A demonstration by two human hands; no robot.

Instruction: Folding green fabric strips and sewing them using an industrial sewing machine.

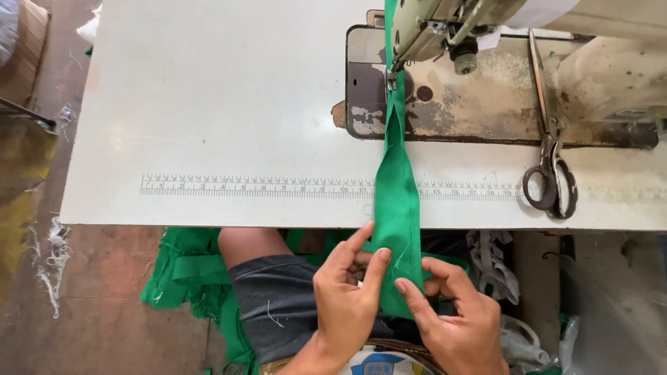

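Note:
A narrow green fabric strip [396, 187] runs from under the presser foot [391, 76] of a worn sewing machine [486, 76] down over the table's front edge to my lap. My left hand [347, 295] pinches the strip's left edge just below the table edge, thumb and fingers closed on the cloth. My right hand [458, 316] grips the strip's lower right side with its fingertips. Both hands touch each other's side of the folded strip.
Large metal scissors [549, 132] lie on the machine bed and table at the right. A ruler scale [278, 186] is printed along the white table [208, 104]. More green fabric [184, 271] hangs by my left knee. Thread scraps [48, 264] litter the floor.

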